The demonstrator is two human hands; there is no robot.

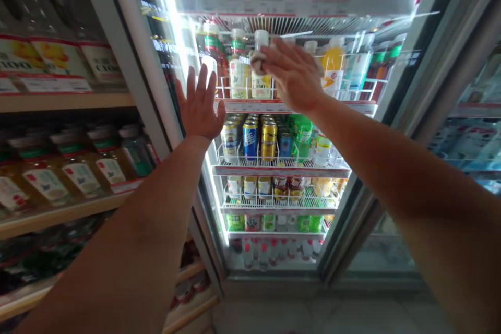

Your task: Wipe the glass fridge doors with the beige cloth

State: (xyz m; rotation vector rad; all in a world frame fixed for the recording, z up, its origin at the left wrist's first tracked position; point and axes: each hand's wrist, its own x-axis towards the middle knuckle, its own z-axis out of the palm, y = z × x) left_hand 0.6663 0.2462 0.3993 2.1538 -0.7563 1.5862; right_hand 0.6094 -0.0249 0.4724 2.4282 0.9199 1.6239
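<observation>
In the head view, a glass door (352, 26) closes off a lit drinks fridge. My left hand (201, 109) lies against the door's left side, palm forward and fingers spread, with nothing in it. Higher up and to the right, my right hand (295, 75) holds a crumpled light-coloured cloth (257, 63) against the pane. Most of the cloth is hidden under the palm; bits of it show past the fingers. Behind the glass, near both hands, stand bottles, among them an orange juice bottle (333, 65).
Inside the fridge, wire shelves hold rows of cans (269, 140) and bottles. Left of the grey door frame (135, 57), wooden shelves (70, 102) carry more bottles close to my left arm. Another glass-fronted fridge (462, 141) is on the right. Grey floor tiles (289, 315) lie below.
</observation>
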